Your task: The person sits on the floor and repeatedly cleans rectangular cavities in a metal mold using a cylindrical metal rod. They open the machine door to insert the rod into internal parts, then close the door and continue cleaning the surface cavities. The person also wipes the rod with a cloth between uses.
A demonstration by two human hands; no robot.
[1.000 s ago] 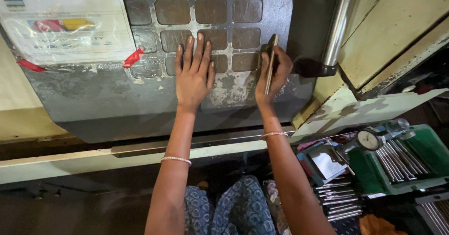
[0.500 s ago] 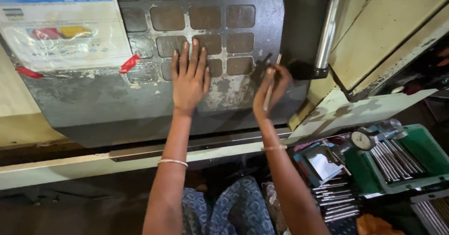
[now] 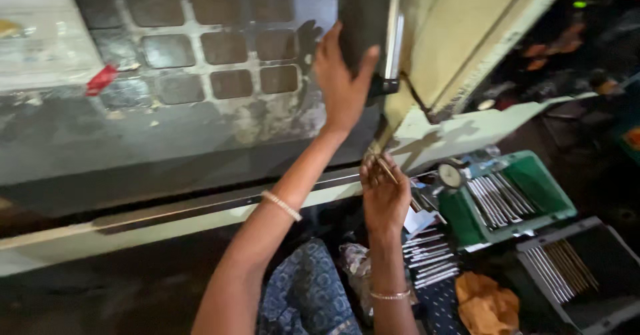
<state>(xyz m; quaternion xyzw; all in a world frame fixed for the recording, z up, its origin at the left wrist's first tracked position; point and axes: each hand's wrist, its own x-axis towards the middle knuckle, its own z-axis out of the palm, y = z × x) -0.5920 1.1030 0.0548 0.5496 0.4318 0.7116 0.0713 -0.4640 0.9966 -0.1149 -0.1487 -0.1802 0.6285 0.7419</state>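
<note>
While the left hand [image 3: 343,85] presses flat on the big grey metal door [image 3: 200,128], its fingers are spread wide and it holds nothing. Its fingertips reach the dark right edge of the door, close to a long shiny metal handle [image 3: 395,45]. A thin beaded bracelet [image 3: 281,205] sits on that arm, below the door.

The right hand [image 3: 385,198] is lower, under the bottom right corner of the door. It is curled shut around a thin metal rod [image 3: 390,174]. The rod is straight and pale, and it pokes up out of the fist at a slant. A thin bangle [image 3: 390,296] circles that wrist.

The door itself looks worn and scratched. It has a grid of square windows [image 3: 213,48] with round corners, dark and dull. A small scrap of red tape [image 3: 101,80] sticks to the door at its left side. Along the bottom of the door runs a long cream-coloured rail [image 3: 133,225].

To the right of the door stands a cream painted machine wall [image 3: 460,35], chipped and dirty. Lower right of the door sits a green plastic tray [image 3: 533,185] full of thin silver rods [image 3: 497,202] lying side by side. A round dial gauge [image 3: 452,175] rests just beside the tray. More silver rods [image 3: 427,258] lie in a loose pile under the right hand. Farther right is a dark tray [image 3: 593,268] with brownish rods [image 3: 560,268]. An orange crumpled cloth [image 3: 487,302] lies near it. Blue patterned fabric [image 3: 303,295] covers the person's lap, below the door.
</note>
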